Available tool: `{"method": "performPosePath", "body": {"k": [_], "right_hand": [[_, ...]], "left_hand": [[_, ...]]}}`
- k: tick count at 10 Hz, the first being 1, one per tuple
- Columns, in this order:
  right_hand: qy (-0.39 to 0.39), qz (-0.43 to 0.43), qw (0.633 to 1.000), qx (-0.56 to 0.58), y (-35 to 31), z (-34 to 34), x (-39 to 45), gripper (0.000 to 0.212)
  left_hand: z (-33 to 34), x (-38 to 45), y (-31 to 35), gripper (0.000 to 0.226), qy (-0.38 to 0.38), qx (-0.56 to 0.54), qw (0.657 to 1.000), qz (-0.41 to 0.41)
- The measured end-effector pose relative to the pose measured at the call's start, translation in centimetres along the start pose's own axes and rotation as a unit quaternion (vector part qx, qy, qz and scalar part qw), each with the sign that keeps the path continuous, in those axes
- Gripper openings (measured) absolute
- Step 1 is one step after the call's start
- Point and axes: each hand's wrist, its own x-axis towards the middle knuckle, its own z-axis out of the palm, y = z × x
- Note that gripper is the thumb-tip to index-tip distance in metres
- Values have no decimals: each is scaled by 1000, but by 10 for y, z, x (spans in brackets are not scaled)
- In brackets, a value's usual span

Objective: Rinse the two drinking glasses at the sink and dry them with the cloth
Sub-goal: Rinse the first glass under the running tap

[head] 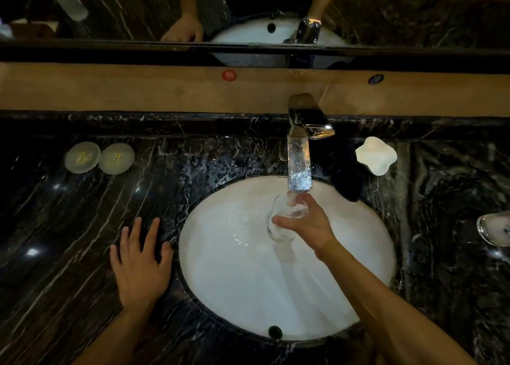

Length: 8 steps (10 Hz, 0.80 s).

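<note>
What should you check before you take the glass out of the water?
1. Right hand has a firm grip on the glass: ok.
2. Glass is under the tap stream: ok.
3. Glass is over the sink: ok.
4. Left hand is free, flat on the counter: ok.
5. Cloth ready nearby: cannot tell.
6. Second glass in reach: cannot tell.

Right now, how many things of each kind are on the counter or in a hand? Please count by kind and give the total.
Drinking glass, held by the right hand under the faucet: 1
Round coasters, first and second: 2
White soap dish: 1
Dark cloth beside the sink: 1
Total: 5
The left hand holds nothing.
</note>
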Motion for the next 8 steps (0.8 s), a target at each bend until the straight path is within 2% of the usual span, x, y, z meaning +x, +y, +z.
{"method": "performPosePath", "body": {"k": [1,2,3,4,5,6,7,8], "right_hand": [[37,-62,991,-113,-9,0,2,80],[67,-110,976,-176,-17,-1,1,69],[97,-121,958,-239,-22,-11,3,75],[47,-70,952,-293,-24,-27,9,80],[-34,-41,966,-252,-25,-38,14,73],[-83,-53,985,-139,-24,-35,12,75],[-35,-81,991,-105,-24,-23,8,76],[38,-119,975,-182,-28,-15,2,75]], "left_hand": [[0,0,1,64,1,-1,1000,1],[0,0,1,64,2,0,1000,1],[0,-1,0,64,-3,0,1000,1],[1,-1,-1,63,1,-4,1000,5],[2,-1,-1,63,2,-4,1000,5],[2,-1,-2,63,5,-5,1000,7],[2,-1,-1,63,4,-5,1000,4],[1,-1,-1,64,4,-5,1000,5]]}}
